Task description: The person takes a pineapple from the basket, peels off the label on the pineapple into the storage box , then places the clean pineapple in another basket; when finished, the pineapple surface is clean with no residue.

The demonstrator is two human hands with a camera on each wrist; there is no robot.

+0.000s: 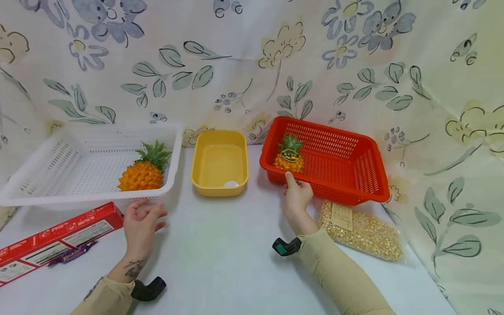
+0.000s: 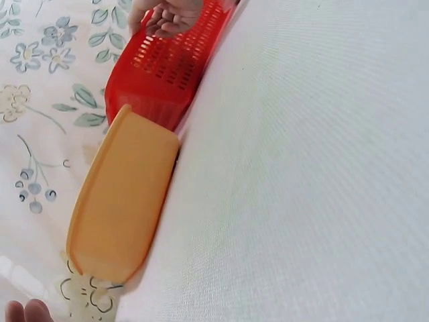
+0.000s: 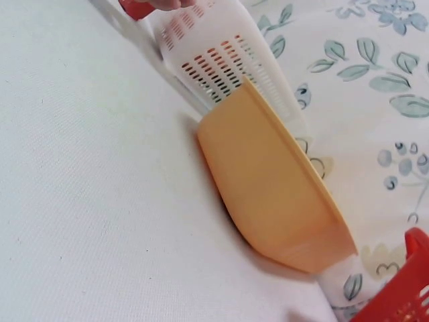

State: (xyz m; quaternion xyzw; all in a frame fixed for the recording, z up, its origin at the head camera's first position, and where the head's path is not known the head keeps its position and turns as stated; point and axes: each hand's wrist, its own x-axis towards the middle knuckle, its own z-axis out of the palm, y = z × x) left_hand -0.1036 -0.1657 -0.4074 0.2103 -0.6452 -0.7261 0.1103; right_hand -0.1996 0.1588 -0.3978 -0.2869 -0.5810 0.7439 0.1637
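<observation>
Pineapples point(image 1: 141, 176) two, baskets point(image 1: 98, 196) two; right hand point(image 1: 298, 197) grips red basket point(image 1: 338, 194)

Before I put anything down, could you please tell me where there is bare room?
The widest bare patch is the table between the left hand and right hand, in front of the tub. It's crowded left, with red box and purple packet by the white basket, and right, with the grain bag by the red basket.
</observation>
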